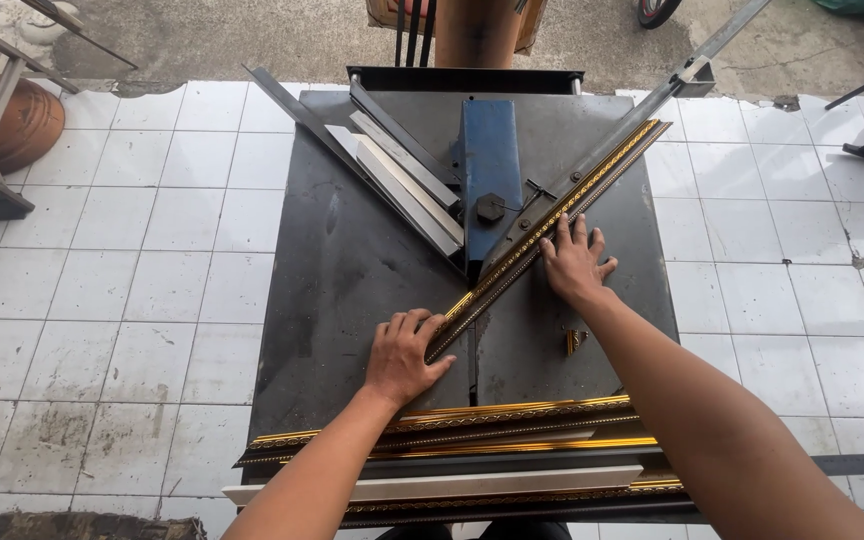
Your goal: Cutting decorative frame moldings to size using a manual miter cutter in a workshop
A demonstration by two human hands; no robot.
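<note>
Stacked mouldings (472, 455) below; both hands (407, 355) press a gilt strip (552, 225).

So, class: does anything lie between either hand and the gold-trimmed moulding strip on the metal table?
Nothing visible does. The left hand presses on the strip's near end, and the right hand lies flat against the gold-trimmed moulding strip further up, beside the angled metal fence.

No packages, labels, signs or screens appear anywhere on or around the dark metal bench (352, 270), whether on its flat top, along its edges or on the white tiled floor (132, 250) beside it.
</note>
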